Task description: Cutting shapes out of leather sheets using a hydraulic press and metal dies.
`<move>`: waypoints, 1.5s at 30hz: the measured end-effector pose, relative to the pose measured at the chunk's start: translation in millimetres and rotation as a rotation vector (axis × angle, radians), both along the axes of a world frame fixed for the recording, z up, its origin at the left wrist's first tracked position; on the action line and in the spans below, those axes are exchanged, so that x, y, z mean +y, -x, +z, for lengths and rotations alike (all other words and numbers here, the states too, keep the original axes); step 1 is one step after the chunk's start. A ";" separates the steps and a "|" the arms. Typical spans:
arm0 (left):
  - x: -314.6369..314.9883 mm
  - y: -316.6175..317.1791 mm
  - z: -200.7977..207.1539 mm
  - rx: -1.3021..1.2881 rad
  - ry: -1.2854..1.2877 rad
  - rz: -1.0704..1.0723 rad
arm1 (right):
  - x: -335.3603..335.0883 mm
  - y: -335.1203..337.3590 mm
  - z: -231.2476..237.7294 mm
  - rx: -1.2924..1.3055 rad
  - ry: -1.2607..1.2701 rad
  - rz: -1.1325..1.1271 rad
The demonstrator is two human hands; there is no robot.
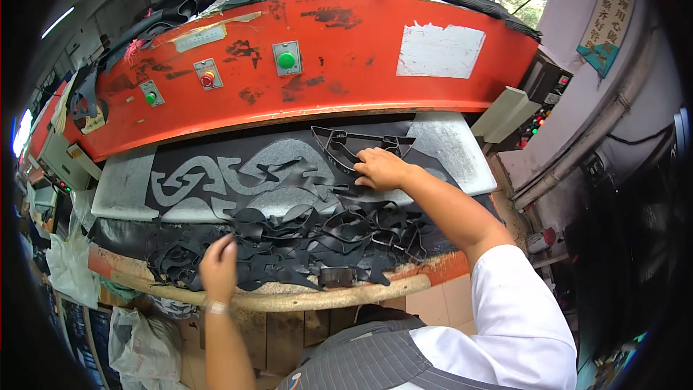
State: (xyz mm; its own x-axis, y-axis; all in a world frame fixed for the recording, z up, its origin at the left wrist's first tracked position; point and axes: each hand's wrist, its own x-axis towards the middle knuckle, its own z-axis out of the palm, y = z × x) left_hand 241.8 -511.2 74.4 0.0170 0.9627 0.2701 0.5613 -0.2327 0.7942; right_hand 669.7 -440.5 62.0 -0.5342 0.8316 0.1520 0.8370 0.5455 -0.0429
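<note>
- In the head view, a curved metal cutting die [355,135] is held by the right hand [381,168], its fingers bent over the near wall of the frame with the back of the hand turned up.
- The die is seen at the far right part of a black sheet [253,139], by which most of a white board [463,153] is covered.
- The board is left bare at both ends of the sheet, and its pale surface is also shown through curved, hooked openings in the sheet, to the left of the die.
- The left hand [219,267] is placed above the left part of a heap of black scraps [289,235]; its fingers are curled in, but it is blurred, and whether anything is held cannot be told.
- The scraps are spread along the near side of the board, up to a worn, rounded table edge [361,298].
- The far side is spanned by a red machine beam [346,47], on which a large green button [286,61], a red button [208,79] and a white plate [441,51] are mounted.
- On the right, lit lamps are carried by a dark control box [541,94].
</note>
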 end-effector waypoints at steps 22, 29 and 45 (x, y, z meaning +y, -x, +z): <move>155.9 -281.5 -96.9 0.260 0.058 -0.247 | 30.9 -120.7 -76.6 0.558 -0.002 -0.586; 163.2 -274.6 -97.6 0.225 0.074 -0.267 | 34.9 -114.2 -81.7 0.556 -0.092 -0.562; 198.2 -131.4 -55.8 -0.462 -0.050 -0.218 | -4.6 -44.8 -5.5 0.476 -0.420 -0.658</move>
